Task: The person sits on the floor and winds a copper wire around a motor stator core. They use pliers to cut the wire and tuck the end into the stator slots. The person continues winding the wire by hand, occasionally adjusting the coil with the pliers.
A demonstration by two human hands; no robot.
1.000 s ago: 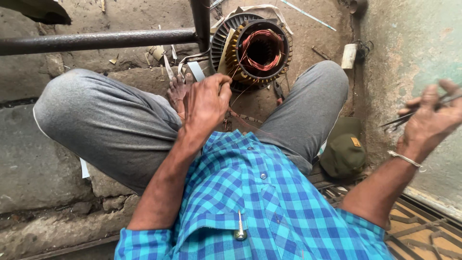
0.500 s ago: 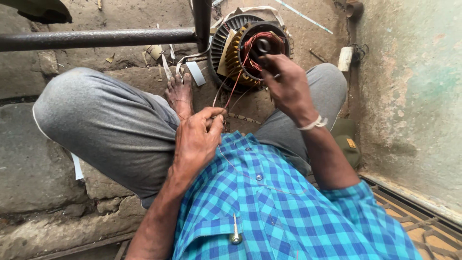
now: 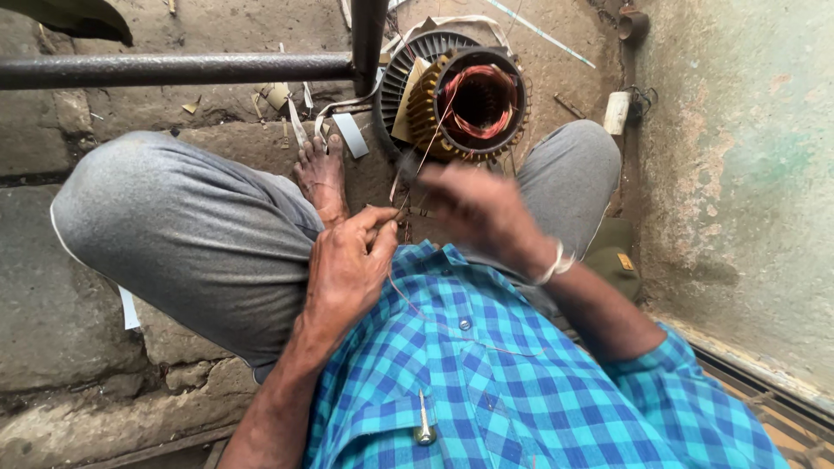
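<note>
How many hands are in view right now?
2. The left hand pinches a thin wire by the chest; the right hand, blurred, is just below the motor stator.

- I see my left hand (image 3: pixel 347 265) at centre, fingers pinched on a thin copper wire (image 3: pixel 423 156) that runs up toward one o'clock.
- The wire leads to a motor stator (image 3: pixel 473 104) with reddish copper windings, lying on the ground at twelve o'clock.
- My right hand (image 3: pixel 482 208), blurred, hangs just below the stator; I cannot tell its grip.
- A bare foot (image 3: pixel 321 174) rests at eleven o'clock, beneath a dark metal bar (image 3: pixel 174 69).
</note>
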